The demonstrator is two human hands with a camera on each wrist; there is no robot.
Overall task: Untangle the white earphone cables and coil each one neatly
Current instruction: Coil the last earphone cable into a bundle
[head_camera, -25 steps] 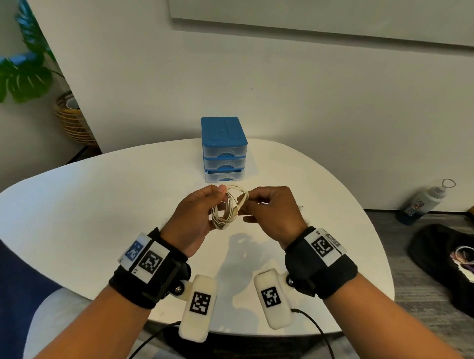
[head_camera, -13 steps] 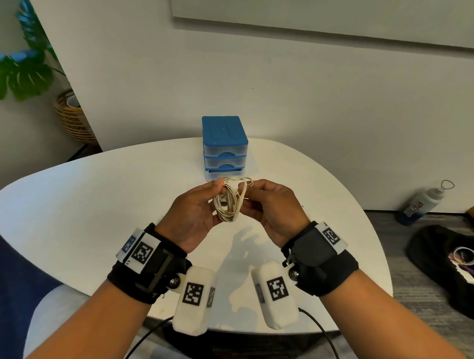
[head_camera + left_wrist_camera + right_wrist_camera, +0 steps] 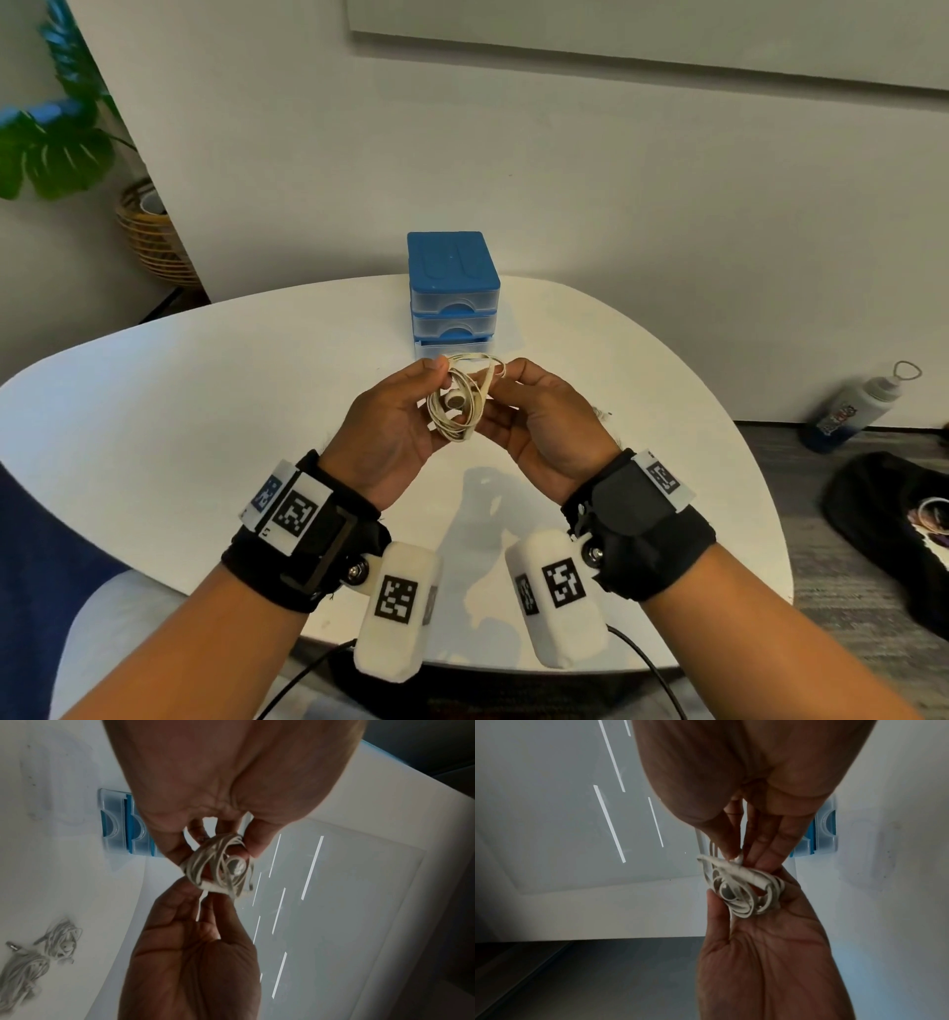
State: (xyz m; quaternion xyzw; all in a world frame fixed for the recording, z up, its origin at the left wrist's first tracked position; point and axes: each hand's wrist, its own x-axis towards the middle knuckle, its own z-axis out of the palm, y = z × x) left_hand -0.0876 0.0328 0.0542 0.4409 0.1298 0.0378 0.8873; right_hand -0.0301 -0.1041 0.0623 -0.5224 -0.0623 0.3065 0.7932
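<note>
Both hands up above the white table point(image 3: 205, 411), working one coil of white earphone cable point(image 3: 458, 406) between them. Left hand point(image 3: 390, 426) pinching the top of the coil with thumb and fingertips, earbud point(image 3: 455, 400) showing in the middle of the loops. Right hand point(image 3: 544, 426) pinching the other side – fingers curled round a stiff white end piece point(image 3: 734, 870) lying across the loops. Coil held in the air, just in front of a small blue drawer unit point(image 3: 453, 293) standing at the table's far edge. Two more white earphone bundles point(image 3: 38, 953) lying on the table, side by side, well apart from the hands – one looks wound up, hard to tell about the other. Water bottle point(image 3: 857, 411) on the floor to the right.
</note>
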